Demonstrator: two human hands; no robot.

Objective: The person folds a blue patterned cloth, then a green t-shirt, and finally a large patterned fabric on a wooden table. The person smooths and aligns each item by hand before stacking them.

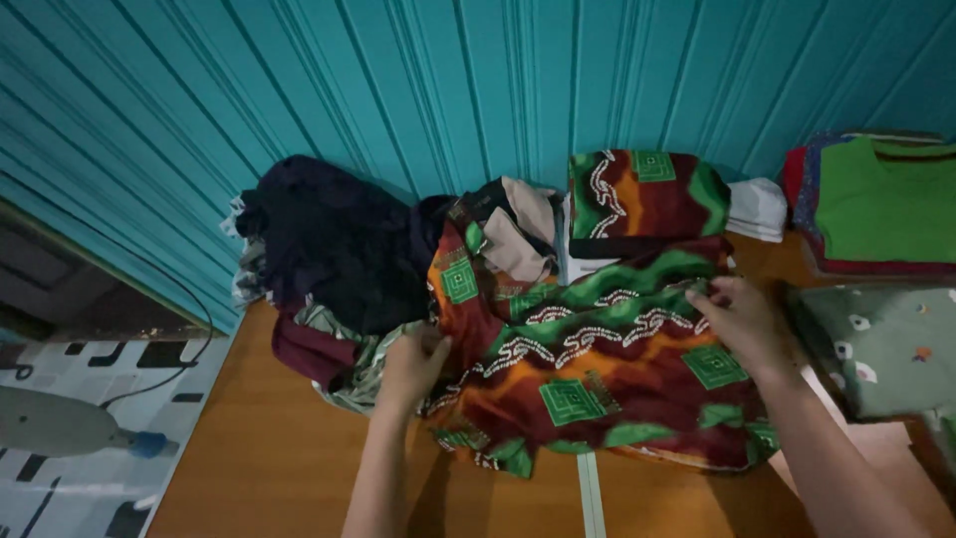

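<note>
A patterned cloth (597, 379) in red, green and orange lies spread on the wooden table (269, 468). My left hand (410, 367) grips its left edge, beside a heap of dark unfolded clothes (329, 249). My right hand (742, 321) pinches the cloth's upper right edge. Behind the cloth a folded piece of the same pattern (642, 199) rests against the wall.
A stack of folded garments with a green one on top (881, 204) sits at the far right. Below it lies a folded grey-green flowered garment (881, 349). A white folded item (759, 209) is near the teal ribbed wall (448, 90). Patterned floor (60, 498) shows at left.
</note>
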